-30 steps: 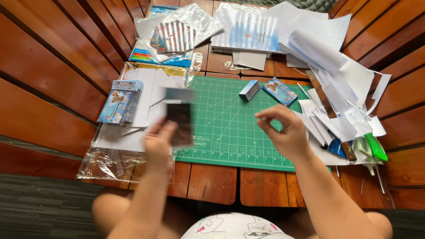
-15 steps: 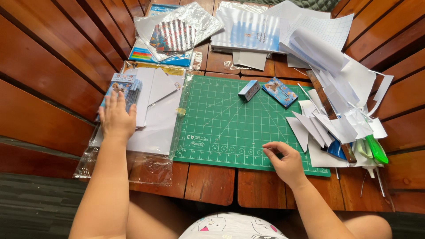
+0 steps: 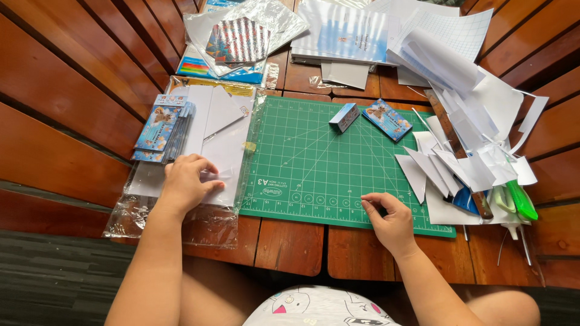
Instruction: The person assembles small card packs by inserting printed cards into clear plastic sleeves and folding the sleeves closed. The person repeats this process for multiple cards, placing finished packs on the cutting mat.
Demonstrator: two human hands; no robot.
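Green cutting mat (image 3: 314,163) on a slatted wooden table (image 3: 66,102), papers (image 3: 465,139) around

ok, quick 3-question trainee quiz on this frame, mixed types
1. True or false: the left hand rests on the white paper sheets.
2. Where is the right hand? A) on the near edge of the green gridded cutting mat B) holding the green-handled tool
3. Fill in: the small blue box stands on the ___.

Key: 1 true; 2 A; 3 mat.
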